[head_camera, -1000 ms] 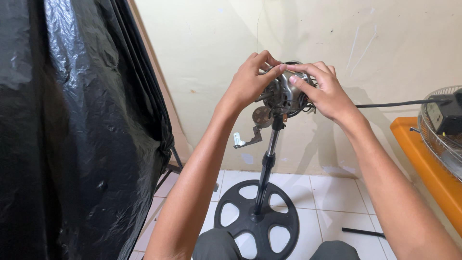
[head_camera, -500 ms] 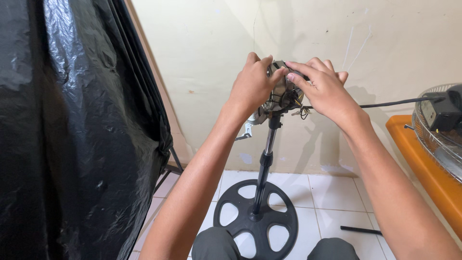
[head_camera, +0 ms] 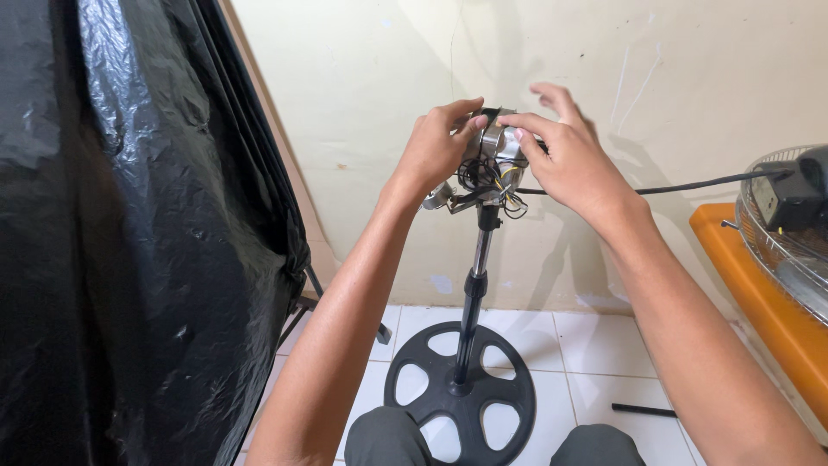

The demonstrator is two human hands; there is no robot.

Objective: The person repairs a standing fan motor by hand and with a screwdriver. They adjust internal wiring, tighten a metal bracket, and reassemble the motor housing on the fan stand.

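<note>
Cupping the motor atop the upright pole, both hands meet at chest height: left hand clenched on its left flank, right hand pinching the top with fingertips, other fingers spread. Base sits on the floor directly below.

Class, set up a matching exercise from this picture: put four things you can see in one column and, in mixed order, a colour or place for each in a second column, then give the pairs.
Things:
1. fan motor
2. round base
3. plastic sheet
4. bench

Descriptions:
A. orange, at the right edge
B. black, crinkled, hanging on the left
C. atop the pole, held between both hands
D. black, on the white floor tiles

Pairs: 1-C, 2-D, 3-B, 4-A
</note>
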